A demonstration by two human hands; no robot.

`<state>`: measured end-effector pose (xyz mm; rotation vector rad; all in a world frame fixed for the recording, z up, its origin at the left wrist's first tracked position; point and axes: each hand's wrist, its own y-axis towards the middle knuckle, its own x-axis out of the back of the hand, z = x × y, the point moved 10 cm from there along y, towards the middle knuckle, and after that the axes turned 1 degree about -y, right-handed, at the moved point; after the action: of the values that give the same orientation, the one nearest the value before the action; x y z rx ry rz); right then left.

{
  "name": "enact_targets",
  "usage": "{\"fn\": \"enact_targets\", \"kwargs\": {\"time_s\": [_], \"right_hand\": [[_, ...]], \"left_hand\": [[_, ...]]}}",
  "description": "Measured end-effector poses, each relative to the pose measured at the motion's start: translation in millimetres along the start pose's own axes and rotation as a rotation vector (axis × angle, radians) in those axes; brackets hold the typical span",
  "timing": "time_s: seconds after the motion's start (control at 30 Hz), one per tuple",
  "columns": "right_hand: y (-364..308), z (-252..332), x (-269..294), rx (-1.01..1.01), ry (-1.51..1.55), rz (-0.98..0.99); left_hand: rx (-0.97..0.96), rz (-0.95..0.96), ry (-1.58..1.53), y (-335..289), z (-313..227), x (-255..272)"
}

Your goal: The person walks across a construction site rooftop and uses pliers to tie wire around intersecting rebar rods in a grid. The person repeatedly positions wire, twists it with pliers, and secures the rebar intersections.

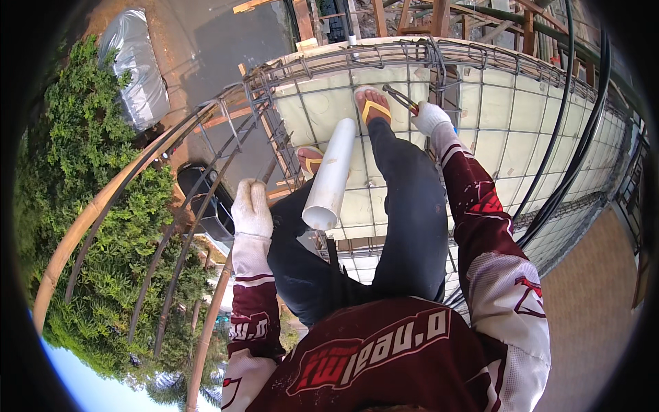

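Observation:
My right hand (430, 118), in a white knit glove, is closed around the handles of pincers (401, 99) with dark metal jaws and red and yellow on the grips. The jaws point left, above the steel rebar mesh (480, 128) and just right of my forward foot. My left hand (252, 208), gloved the same way, is raised beside my left knee with its fingers curled together. Whatever it may hold is hidden. Between my legs a white plastic pipe (333, 172) stands tilted, its open end toward me.
My feet in yellow-strapped sandals (375, 110) rest on the mesh over pale panels (405, 185). A rebar cage beam (302, 65) edges the deck. Long bars (185, 240) and bamboo poles (89, 230) project left over a drop, with a car (206, 199) below. Black cables (576, 147) cross at right.

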<state>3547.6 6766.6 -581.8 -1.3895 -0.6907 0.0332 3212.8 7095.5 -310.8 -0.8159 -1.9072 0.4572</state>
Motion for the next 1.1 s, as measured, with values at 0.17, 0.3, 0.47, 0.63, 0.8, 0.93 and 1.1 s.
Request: {"fn": "enact_targets", "kwargs": {"time_s": [0.17,0.3,0.47,0.63,0.8,0.93,1.1], "right_hand": [[47.6,0.0,-18.1,0.105,-0.115,-0.114],[71.3,-2.0,-28.4,0.171,-0.104,-0.265],[83.4,-5.6,-41.1,0.152,0.004,-0.361],[51.3,27.6,-3.0,0.258,-0.002,-0.565],[45.5,92.0,104.5,0.609,0.345,-0.828],[92.5,169.7,176.8,0.820,0.342,-0.894],[134.8,235.1,206.2,0.867,0.269,-0.747]], "left_hand": [[0.032,0.058,-0.207,88.2,11.1,-70.4],[-0.089,0.031,-0.237,164.4,7.2,-118.8],[-0.179,0.023,-0.306,249.8,-9.0,-175.6],[0.003,0.063,-0.407,305.9,-14.5,-210.5],[0.024,0.029,-0.361,339.1,-27.4,-226.4],[-0.005,0.055,-0.298,364.7,-38.3,-237.8],[-0.160,0.060,-0.320,367.3,-59.8,-222.2]]}}
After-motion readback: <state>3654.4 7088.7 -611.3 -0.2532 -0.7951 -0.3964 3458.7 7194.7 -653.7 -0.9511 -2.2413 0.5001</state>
